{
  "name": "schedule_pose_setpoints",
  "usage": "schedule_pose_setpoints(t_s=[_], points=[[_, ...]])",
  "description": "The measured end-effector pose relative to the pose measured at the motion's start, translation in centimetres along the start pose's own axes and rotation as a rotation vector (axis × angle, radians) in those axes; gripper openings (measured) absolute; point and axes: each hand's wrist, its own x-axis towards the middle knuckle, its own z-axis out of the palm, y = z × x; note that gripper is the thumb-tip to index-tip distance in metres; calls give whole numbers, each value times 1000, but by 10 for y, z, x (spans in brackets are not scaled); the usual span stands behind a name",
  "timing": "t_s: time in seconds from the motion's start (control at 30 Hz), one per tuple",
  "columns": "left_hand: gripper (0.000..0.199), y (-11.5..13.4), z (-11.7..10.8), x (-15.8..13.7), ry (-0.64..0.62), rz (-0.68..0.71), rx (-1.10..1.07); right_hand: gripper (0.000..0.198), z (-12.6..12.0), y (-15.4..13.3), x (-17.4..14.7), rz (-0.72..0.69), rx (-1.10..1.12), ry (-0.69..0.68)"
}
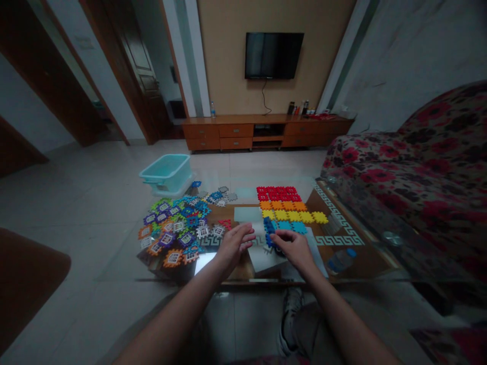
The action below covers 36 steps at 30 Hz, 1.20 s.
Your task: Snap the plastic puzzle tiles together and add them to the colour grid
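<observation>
My right hand [292, 247] pinches a dark blue interlocking tile [269, 225], which stands tilted at the left end of a light blue row [291, 226]. Beyond that row lie a yellow row [299, 216], an orange row [283, 206] and red tiles [278, 193]. My left hand [238, 242] hovers over the glass table to the left, fingers extended and holding nothing. A mixed heap of colored tiles [167, 239], many with white window pieces, covers the table's left side. Small red tiles [225, 223] lie between the heap and my left hand.
A turquoise plastic tub [167, 172] stands at the table's far left corner. On the right, a water bottle with a blue cap [341, 261] is near the front edge of the glass table [365, 263]. A flowered sofa [422, 152] is at the right.
</observation>
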Motion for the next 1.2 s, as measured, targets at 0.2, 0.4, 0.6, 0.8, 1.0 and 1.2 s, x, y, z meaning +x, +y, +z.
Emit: schedule_pose_setpoints(t_s=[0.2, 0.4, 0.6, 0.8, 1.0, 1.2], points=[[43, 5, -3, -7, -8, 30, -17, 43, -25, 26, -6, -94, -466, 359], [45, 13, 1, -13, -10, 32, -67, 35, -14, 56, -21, -118, -866, 467], [46, 16, 6, -14, -11, 10, -82, 34, -11, 64, -21, -144, -965, 485], [49, 13, 6, -13, -34, -3, -79, 34, -8, 67, -19, -149, -963, 479], [44, 13, 4, -14, -49, -21, -84, 35, -8, 66, -15, -121, -981, 461], [44, 16, 7, -16, -47, -34, -83, 36, -8, 62, -15, -123, -995, 443]])
